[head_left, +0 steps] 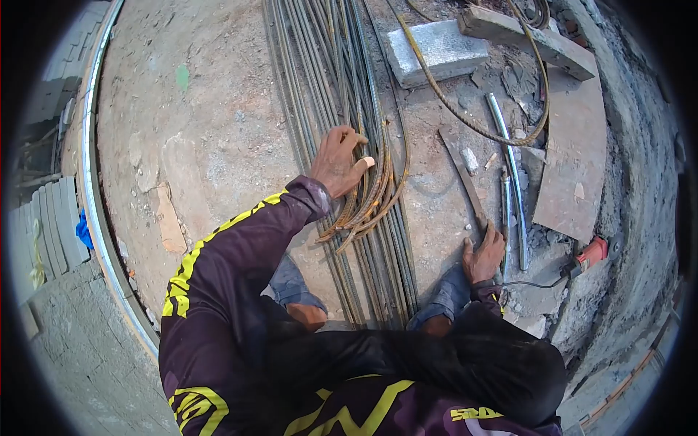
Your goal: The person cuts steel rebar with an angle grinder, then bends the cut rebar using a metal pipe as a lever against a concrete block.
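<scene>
My left hand [340, 161] rests on a long bundle of ribbed steel bars [313, 73] that runs up and down the middle of the view. Its fingers curl over the bars, and the thumb points right, apart from the fingers. Beside and below it, rusty bent bar ends [378, 207] curve over the bundle. At the lower right, my right hand [483, 256] is beside my right foot, at the near end of a flat, dark metal strip [463, 174]. Thumb and fingers are apart around that end; whether they grip it is unclear.
A silvery block [436, 54] and a wooden plank [527, 42] lie at the upper right, near a looped rusty bar [465, 122]. Shiny tubes [512, 182], a flat board [574, 160] and a red tool [592, 253] with a cable are on the right. A metal edge [89, 145] curves along the left.
</scene>
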Action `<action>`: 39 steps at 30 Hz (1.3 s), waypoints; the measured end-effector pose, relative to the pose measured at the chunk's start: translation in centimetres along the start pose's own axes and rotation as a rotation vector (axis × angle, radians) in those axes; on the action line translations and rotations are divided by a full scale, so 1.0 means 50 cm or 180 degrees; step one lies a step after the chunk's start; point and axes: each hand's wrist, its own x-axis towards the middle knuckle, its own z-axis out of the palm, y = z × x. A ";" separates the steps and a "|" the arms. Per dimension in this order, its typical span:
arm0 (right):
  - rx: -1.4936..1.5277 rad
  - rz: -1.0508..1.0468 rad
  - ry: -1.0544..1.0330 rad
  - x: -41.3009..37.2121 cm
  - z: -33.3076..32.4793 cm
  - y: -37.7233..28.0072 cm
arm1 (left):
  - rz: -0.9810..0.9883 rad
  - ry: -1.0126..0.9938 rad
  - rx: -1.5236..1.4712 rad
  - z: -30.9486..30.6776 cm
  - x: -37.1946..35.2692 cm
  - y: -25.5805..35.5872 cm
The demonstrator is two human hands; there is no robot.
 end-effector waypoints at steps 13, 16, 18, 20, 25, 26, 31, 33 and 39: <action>0.0384 0.0286 -0.0115 0.007 -0.012 -0.003 | 0.1481 -0.0907 0.1412 -0.043 0.005 0.008; 0.0344 0.0269 -0.0055 0.010 -0.020 -0.010 | 0.1103 -0.1212 0.1334 -0.042 0.010 0.027; 0.0397 0.0135 0.0080 0.015 -0.035 -0.022 | 0.1309 -0.1121 0.1303 -0.047 0.011 0.032; 0.0663 -0.0050 0.0166 0.035 -0.057 -0.040 | 0.1337 -0.1045 0.1123 -0.062 0.027 0.028; 0.2091 -0.0454 -0.0265 0.048 -0.082 -0.057 | 0.1303 -0.0468 0.0526 -0.127 0.056 0.070; 0.2304 -0.0410 -0.0362 0.053 -0.081 -0.053 | 0.1380 -0.0388 0.0544 -0.136 0.064 0.091; 0.3933 0.0608 -0.0745 0.125 -0.157 -0.053 | 0.1525 -0.0146 0.0603 -0.135 0.129 0.216; 0.4384 0.0813 -0.0825 0.182 -0.199 -0.035 | 0.1664 -0.0132 0.0723 -0.120 0.160 0.255; 0.5247 0.0479 -0.0636 0.345 -0.244 -0.031 | 0.1874 -0.0025 0.1215 -0.006 0.251 0.309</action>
